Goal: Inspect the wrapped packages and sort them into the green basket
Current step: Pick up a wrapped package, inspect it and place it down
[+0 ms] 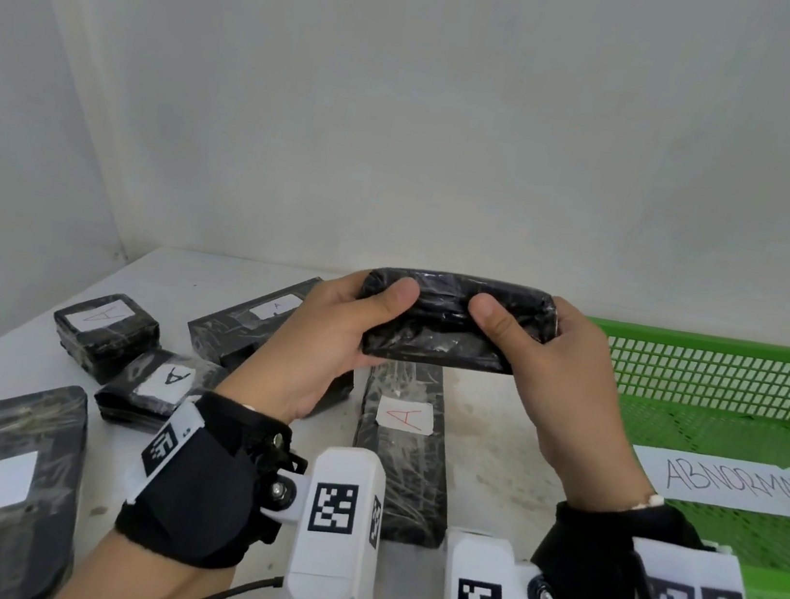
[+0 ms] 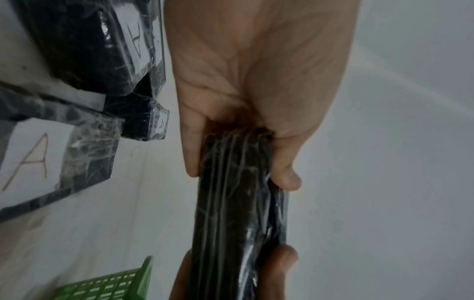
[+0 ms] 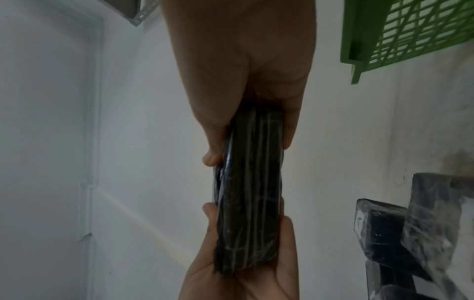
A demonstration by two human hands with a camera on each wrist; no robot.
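The black wrapped package (image 1: 456,320) hung in the air just left of the green basket (image 1: 711,346), held level above the table (image 1: 494,409) with its long axis running left to right, so that 1 end pointed straight at the basket's near wall. The left hand (image 1: 326,340) gripped the end farther from the basket, thumb curled over the side facing the camera and fingers wrapped behind; the right hand (image 1: 568,389) gripped the end nearer the basket in the same way (the wrist views showed each thumb and the fingers clamped on opposite faces of the film). No label showed on the face turned toward the head camera, and I could not tell whether 1 lay on the hidden side. I judged the inspection step to be under way, with the drop not yet begun. Because the right hand sat closer to the basket, a short carry to the right along the package's own length would seem enough to clear the rim. Inside the basket lay a paper sign reading ABNORMAL (image 1: 737,484). Left of the basket, a long package marked A (image 1: 404,417) rested on the table directly below the held 1.
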